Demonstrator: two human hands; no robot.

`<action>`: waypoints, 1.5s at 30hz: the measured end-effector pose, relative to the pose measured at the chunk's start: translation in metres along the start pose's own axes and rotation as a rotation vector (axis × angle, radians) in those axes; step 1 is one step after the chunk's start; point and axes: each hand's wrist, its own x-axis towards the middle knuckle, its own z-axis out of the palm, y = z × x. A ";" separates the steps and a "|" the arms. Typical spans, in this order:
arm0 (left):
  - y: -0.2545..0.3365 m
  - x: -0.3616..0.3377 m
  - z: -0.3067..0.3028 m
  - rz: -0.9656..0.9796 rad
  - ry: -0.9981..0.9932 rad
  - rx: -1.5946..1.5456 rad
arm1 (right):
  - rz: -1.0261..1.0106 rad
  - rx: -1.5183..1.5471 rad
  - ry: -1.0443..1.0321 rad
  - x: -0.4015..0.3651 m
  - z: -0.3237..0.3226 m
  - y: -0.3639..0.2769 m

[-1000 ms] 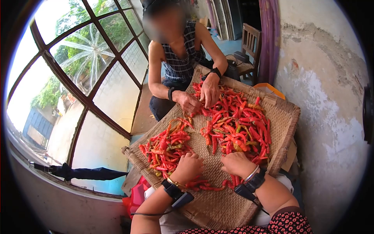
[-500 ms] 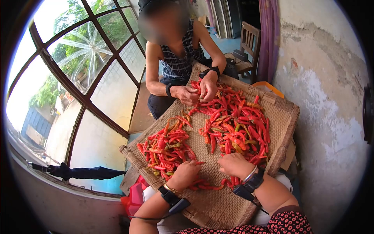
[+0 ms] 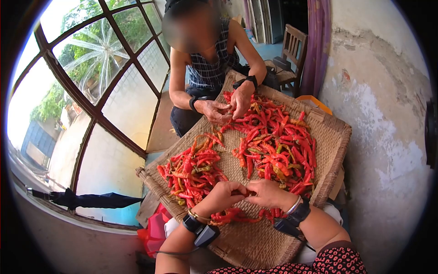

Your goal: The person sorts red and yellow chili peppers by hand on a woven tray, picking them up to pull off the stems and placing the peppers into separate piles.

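Observation:
Over the near part of a woven tray [image 3: 331, 160], my left hand [image 3: 228, 195] and my right hand [image 3: 267, 194] meet, fingertips pinched together around a small red pepper [image 3: 249, 193], mostly hidden by the fingers. Both hands are closed. Left of them lies a pile of red peppers [image 3: 194, 171] with a few greenish ones. A larger red pepper pile [image 3: 287, 150] spreads from beyond my right hand toward the far side. Several more peppers [image 3: 235, 217] lie just below my hands.
Across the tray a person [image 3: 207, 68] sits with both hands together over the far peppers. A window [image 3: 105, 114] and a folded dark umbrella [image 3: 96, 201] are at the left. A wooden chair [image 3: 292, 55] stands behind, and a rough wall [image 3: 374, 114] is at the right.
My left hand has moved right and up, and my right hand slightly left, so their fingertips now meet around a pepper. The other person's hands have shifted slightly.

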 end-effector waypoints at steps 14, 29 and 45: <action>-0.019 -0.006 -0.010 -0.029 -0.017 0.013 | 0.208 0.192 -0.020 -0.001 -0.015 0.003; -0.035 -0.003 -0.011 -0.105 0.143 -0.126 | 0.373 0.477 0.169 -0.006 -0.038 0.010; -0.047 0.002 -0.005 -0.050 0.175 0.430 | 0.414 0.151 0.318 -0.005 -0.039 0.016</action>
